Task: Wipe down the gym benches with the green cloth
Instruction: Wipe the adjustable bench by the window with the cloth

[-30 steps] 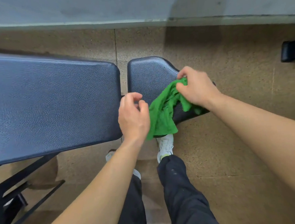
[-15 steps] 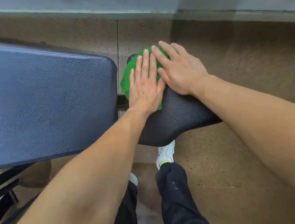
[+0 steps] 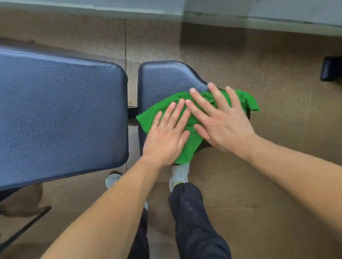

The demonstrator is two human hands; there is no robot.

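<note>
Drawn back from the far end of the seat pad [image 3: 161, 80], the green cloth [image 3: 188, 150] now covers its near edge. Left hand [image 3: 164, 139] and right hand [image 3: 223, 124] press it flat, fingers [image 3: 202, 103] spread, hiding its middle.

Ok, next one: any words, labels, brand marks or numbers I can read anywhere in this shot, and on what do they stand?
None readable.
The green cloth, small seat pad and long bench pad show no print or tag.
The white shoe shows no legible logo.
The left hand and right hand lie flat on the cloth, hiding whatever is under them.
</note>
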